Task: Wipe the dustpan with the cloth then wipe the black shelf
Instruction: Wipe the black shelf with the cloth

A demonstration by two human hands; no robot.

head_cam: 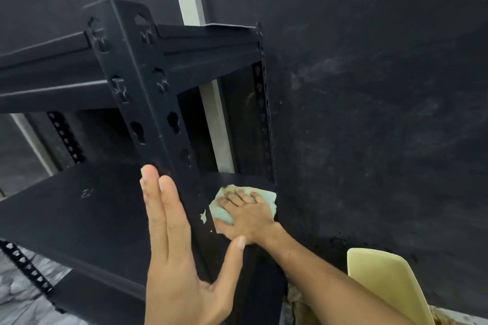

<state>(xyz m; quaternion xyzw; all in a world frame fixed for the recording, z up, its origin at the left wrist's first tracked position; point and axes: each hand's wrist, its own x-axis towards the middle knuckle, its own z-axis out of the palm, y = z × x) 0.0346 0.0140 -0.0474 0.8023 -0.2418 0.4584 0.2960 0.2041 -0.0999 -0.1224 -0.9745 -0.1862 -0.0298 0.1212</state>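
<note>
The right hand lies flat on the pale green cloth, palm down, its fingers spread apart and pressing the fabric onto the lower board of the black shelf. The cloth sits in the far right corner of that board, tight against the rear upright and the dark wall. An open, flattened hand suits this, since it spreads pressure over the whole cloth so it rubs the board instead of bunching up.

The left hand straddles the near corner post: its fingers are extended and close together along the post's left face, the thumb on the other side, the post's edge in the crook between. It closes on nothing; it seems to steady the frame, and perhaps the person's lean, while the other arm reaches in past the post.

The pale yellow dustpan stands aside at lower right, near the wall and untouched, so I judge the dustpan step done and the shelf wipe under way. The upper tier and the post, with its chipped paint, likely remain to be wiped
</note>
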